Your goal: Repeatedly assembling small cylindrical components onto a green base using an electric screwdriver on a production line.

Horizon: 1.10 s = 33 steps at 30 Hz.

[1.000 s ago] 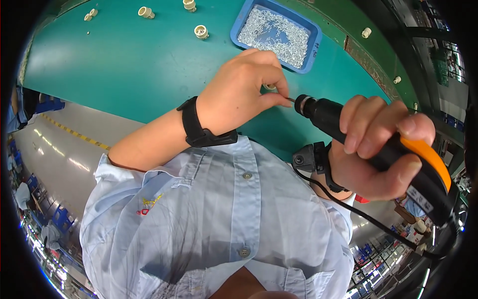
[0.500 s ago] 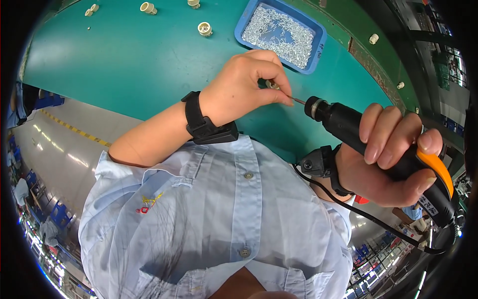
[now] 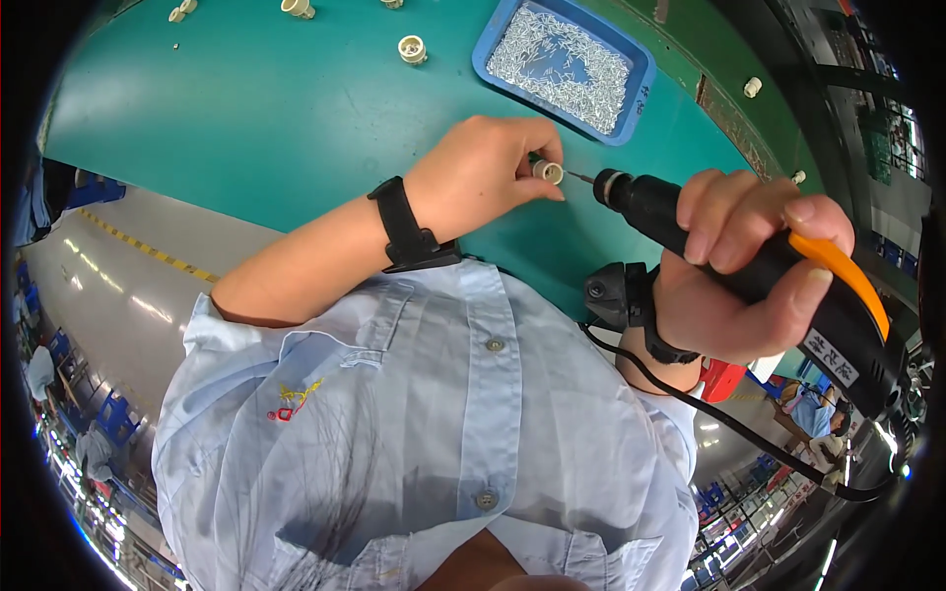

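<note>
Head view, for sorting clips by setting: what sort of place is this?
Probably a factory assembly workshop: a power screwdriver in the right hand, a blue tray of small metal parts, and yellow-black floor tape.

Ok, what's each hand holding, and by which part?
Left hand: cream fitting, pinched by its side. Right hand: black-and-orange screwdriver, held round its body.

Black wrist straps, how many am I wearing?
2. One strap circles the wrist of the left hand, which holds a cream fitting. Another strap circles the wrist of the right hand, which grips a power screwdriver. No others show.
</note>
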### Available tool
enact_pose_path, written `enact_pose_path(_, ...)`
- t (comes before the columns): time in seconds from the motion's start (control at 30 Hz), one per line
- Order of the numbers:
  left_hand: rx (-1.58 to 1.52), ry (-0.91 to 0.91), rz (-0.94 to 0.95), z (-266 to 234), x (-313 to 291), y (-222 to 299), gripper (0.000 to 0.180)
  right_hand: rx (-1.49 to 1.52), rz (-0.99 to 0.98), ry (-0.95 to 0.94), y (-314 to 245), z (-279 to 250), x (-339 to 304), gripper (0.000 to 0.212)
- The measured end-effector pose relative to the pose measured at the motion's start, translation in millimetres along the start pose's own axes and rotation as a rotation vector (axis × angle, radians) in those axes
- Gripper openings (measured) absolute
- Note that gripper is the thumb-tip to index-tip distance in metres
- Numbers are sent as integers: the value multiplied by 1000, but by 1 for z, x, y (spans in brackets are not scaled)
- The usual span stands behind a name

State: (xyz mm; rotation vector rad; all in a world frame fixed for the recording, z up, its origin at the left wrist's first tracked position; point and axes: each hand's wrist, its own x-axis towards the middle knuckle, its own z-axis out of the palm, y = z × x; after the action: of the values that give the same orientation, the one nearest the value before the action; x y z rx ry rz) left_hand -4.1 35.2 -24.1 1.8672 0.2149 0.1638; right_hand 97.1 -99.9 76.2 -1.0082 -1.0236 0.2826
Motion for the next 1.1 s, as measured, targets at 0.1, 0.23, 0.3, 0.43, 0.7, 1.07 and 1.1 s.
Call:
enact_pose_path(0.1, -61, 11, -47, 1, 1, -2, 22, -8, 20, 11, 6, 2, -2, 32)
enact_pose_path(0.23, -111, -3, -74, 1, 0, -4, 20, -53, 47, 35, 11, 8, -5, 30)
enact_pose_path(0.3, -122, -10, -93, 0, -1, -3, 20, -75, 57, 47, 13, 10, -5, 30)
enact_pose_path(0.43, -113, -12, -112, 1, 0, -2, 21, -48, 108, 128, 15, 14, -3, 36)
enact_pose_path(0.7, -124, -9, -110, 2, -2, -1, 19, -109, 124, -4, 20, 14, -3, 24)
enact_pose_path(1.07, 143, 34, 45, -2, -7, 8, 15, 71, 73, 93, 18, 11, -3, 26)
enact_pose_path(1.1, 246, 55, 126, -5, -2, 12, 14, 124, -24, 107, 4, 6, 0, 27)
